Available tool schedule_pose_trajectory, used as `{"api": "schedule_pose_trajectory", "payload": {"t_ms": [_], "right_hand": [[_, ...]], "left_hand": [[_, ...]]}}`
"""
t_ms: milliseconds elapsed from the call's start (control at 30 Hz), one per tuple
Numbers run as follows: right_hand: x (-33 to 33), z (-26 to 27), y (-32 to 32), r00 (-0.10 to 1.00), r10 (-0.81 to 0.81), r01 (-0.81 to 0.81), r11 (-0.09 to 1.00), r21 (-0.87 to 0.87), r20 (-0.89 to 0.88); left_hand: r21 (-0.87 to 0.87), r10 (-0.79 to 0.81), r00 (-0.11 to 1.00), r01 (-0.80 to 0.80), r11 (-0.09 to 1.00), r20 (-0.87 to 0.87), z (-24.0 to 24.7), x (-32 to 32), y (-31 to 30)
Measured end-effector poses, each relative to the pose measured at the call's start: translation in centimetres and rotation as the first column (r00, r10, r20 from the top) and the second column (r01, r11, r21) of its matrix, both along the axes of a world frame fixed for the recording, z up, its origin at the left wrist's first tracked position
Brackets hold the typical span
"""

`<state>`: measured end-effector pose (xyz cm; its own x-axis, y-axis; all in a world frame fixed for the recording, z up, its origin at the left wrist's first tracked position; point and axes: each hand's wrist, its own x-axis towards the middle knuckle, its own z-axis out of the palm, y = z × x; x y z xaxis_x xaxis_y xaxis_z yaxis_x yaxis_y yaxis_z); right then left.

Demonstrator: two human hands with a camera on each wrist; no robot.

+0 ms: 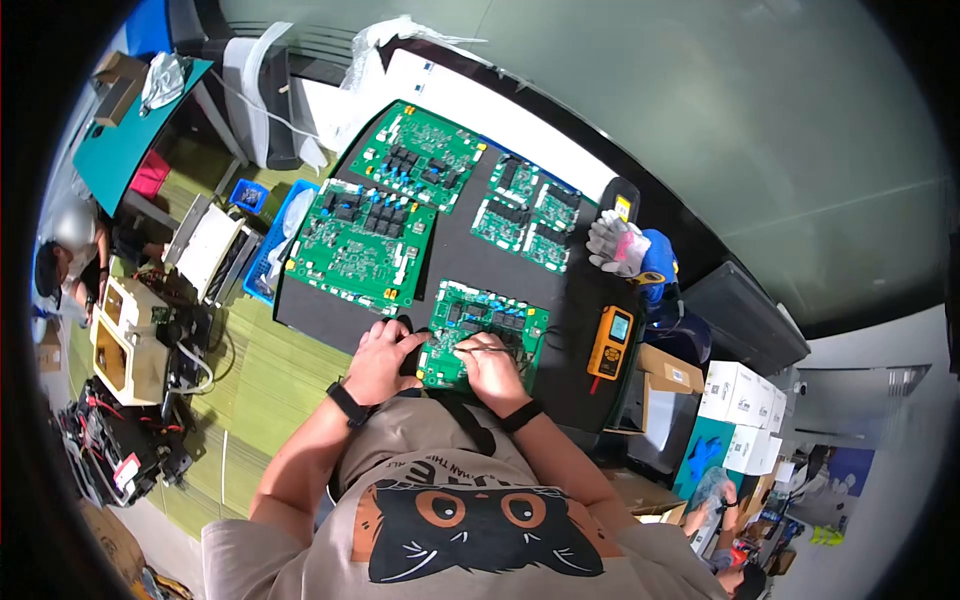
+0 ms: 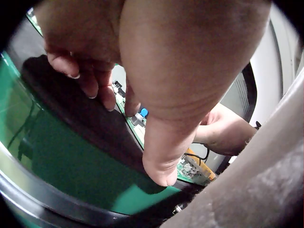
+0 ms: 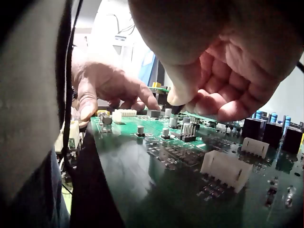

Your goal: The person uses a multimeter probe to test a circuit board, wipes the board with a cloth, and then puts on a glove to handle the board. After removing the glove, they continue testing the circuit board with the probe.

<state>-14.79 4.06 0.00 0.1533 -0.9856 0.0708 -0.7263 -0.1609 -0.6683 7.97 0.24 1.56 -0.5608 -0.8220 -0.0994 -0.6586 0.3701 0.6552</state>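
Observation:
A green circuit board (image 1: pixel 443 368) lies at the near edge of the dark table mat, in front of the body. My right hand (image 1: pixel 492 372) is over it, pinching a slim dark tool (image 3: pixel 177 109) between thumb and curled fingers. The tool's tip points down among small silver capacitors (image 3: pixel 165 132); its kind cannot be told. My left hand (image 1: pixel 378 362) rests at the board's left side, fingers spread. In the right wrist view its thumb is at the board's corner and its index finger reaches along the edge, past a white connector (image 3: pixel 124 114).
Two larger green boards (image 1: pixel 355 245) lie further left, and several small boards (image 1: pixel 525 212) sit at the back. An orange handheld meter (image 1: pixel 610 342) lies on the right, below grey-white gloves (image 1: pixel 618 243). A blue basket (image 1: pixel 262 270) stands beyond the table's left edge.

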Motion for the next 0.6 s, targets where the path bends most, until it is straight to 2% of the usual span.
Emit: {"api": "schedule_pose_trajectory", "payload": {"t_ms": [233,300,333,500,600], "right_hand": [[-0.4,-0.3,-0.2,1.0,0.027,-0.027,1.0,-0.006,0.008],[-0.3,-0.4,0.0,0.999,0.028,-0.027,0.999,-0.017,0.046],[-0.1,-0.5,0.1,0.992,-0.048,0.046,0.999,0.018,0.115],[-0.3,-0.5,-0.2,0.994,0.006,-0.002,0.999,-0.039,0.11],[0.1,-0.5,-0.2,0.993,-0.031,0.024,0.998,0.063,0.115]], "left_hand": [[-0.019,0.005,0.999,-0.004,1.0,0.046,-0.2,-0.3,-0.3],[-0.054,0.01,1.0,-0.011,0.998,-0.011,-0.6,-0.1,0.0],[-0.053,0.01,1.0,-0.01,0.999,-0.009,-0.7,-0.1,0.0],[-0.013,-0.018,1.0,0.018,1.0,-0.014,-0.3,0.0,-0.2],[-0.012,-0.025,1.0,0.025,1.0,-0.005,0.1,0.4,-0.2]]}}
